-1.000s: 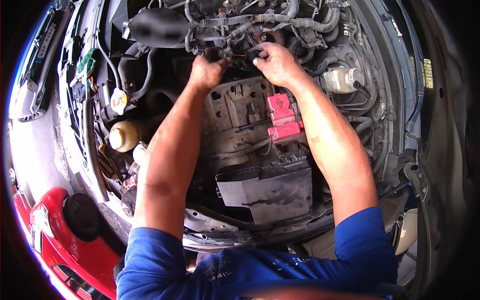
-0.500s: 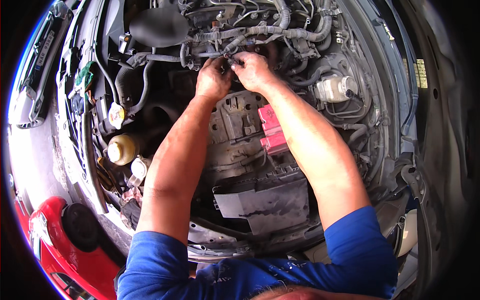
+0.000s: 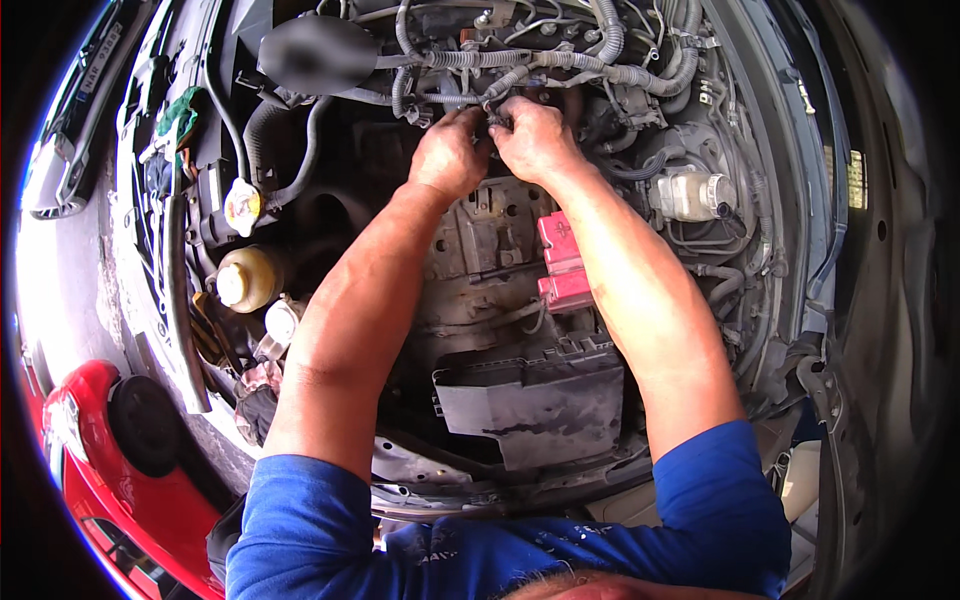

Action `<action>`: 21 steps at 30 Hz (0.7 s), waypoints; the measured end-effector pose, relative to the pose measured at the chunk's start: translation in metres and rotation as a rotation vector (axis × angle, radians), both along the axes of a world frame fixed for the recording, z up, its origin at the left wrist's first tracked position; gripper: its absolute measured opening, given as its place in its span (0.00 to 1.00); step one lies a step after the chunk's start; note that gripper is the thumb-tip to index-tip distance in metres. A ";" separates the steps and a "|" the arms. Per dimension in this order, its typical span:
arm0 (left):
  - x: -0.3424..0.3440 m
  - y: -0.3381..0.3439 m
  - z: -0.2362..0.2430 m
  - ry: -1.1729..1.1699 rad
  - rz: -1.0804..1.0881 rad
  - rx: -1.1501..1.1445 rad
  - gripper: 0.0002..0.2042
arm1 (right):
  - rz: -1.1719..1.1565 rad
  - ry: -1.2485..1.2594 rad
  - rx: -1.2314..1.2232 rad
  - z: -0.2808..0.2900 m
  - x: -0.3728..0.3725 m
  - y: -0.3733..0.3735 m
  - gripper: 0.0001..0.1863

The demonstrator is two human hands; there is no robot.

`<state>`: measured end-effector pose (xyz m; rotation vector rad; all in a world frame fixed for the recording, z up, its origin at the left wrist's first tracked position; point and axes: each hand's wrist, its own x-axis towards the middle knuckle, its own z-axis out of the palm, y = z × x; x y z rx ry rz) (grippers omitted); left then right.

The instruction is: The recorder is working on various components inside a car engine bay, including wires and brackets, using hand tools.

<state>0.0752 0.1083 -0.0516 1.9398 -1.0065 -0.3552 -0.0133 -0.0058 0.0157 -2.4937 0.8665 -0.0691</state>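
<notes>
Both my arms reach deep into a car's engine bay. My left hand (image 3: 452, 155) and my right hand (image 3: 537, 142) meet side by side just under a grey corrugated wiring harness (image 3: 470, 60). The fingers of both are bent and pinched together. A small dark piece (image 3: 497, 121), perhaps a wiring connector, shows at the right fingertips; its exact kind cannot be made out. What the left fingers grip is hidden behind the hand. Below the hands lies a dusty metal bracket plate (image 3: 485, 235).
A red plastic terminal cover (image 3: 562, 250) sits beside my right forearm, a black plastic tray (image 3: 535, 405) nearer me. Reservoirs stand on both sides: a yellowish one (image 3: 247, 280) left, a whitish one (image 3: 690, 195) right. A crumpled rag (image 3: 260, 395) lies by my left arm.
The view has shifted slightly, so the engine bay and my hands appear a little further right. Both hands keep their pinched hold at the same place under the harness.
</notes>
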 end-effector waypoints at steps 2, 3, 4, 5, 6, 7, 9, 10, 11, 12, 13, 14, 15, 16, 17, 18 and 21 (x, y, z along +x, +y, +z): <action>-0.005 -0.003 0.000 -0.001 0.011 0.041 0.20 | -0.036 0.014 0.000 0.001 0.001 0.002 0.16; -0.005 -0.004 0.000 -0.013 0.017 0.017 0.19 | -0.083 0.055 -0.004 0.001 0.002 0.002 0.16; -0.005 -0.005 0.000 0.001 0.013 0.033 0.19 | -0.049 0.021 -0.003 0.001 0.003 0.002 0.17; -0.004 -0.005 0.000 -0.040 0.016 -0.025 0.19 | -0.050 0.031 -0.002 0.001 0.004 0.001 0.17; -0.001 -0.005 0.000 -0.042 0.015 -0.019 0.19 | -0.043 0.042 0.004 0.001 0.004 0.001 0.17; 0.002 -0.005 0.001 -0.057 0.003 0.008 0.20 | -0.041 0.034 -0.005 0.001 0.005 0.000 0.17; 0.004 -0.004 0.001 -0.051 -0.035 0.011 0.19 | -0.046 0.045 0.038 0.002 0.005 0.000 0.18; 0.004 -0.003 0.001 -0.048 -0.048 -0.005 0.19 | -0.054 0.041 0.046 0.002 0.004 0.001 0.19; 0.003 -0.002 0.001 -0.025 -0.077 0.021 0.20 | -0.072 0.080 0.068 0.003 0.003 0.001 0.21; 0.002 -0.002 0.000 -0.028 -0.082 0.102 0.20 | -0.093 0.107 0.091 0.002 0.003 0.003 0.21; 0.001 -0.003 -0.002 -0.028 -0.072 0.096 0.20 | -0.074 0.069 0.083 0.002 0.003 0.004 0.21; 0.000 -0.005 -0.004 -0.023 -0.061 0.095 0.20 | -0.085 0.090 0.074 0.001 0.003 0.005 0.20; 0.000 -0.005 -0.007 -0.070 -0.047 0.072 0.20 | -0.082 0.090 0.043 0.000 0.004 0.005 0.20; 0.000 -0.004 -0.010 -0.124 -0.030 0.023 0.19 | -0.097 0.129 0.019 -0.001 0.005 0.005 0.20; 0.000 -0.004 -0.014 -0.170 -0.011 -0.012 0.19 | -0.103 0.140 -0.007 -0.002 0.006 0.005 0.20; 0.001 -0.003 -0.017 -0.123 -0.001 -0.065 0.19 | -0.068 0.177 -0.050 -0.002 0.006 0.005 0.20; -0.001 -0.003 -0.026 -0.145 -0.006 -0.059 0.20 | -0.077 0.211 -0.060 -0.003 0.011 0.007 0.21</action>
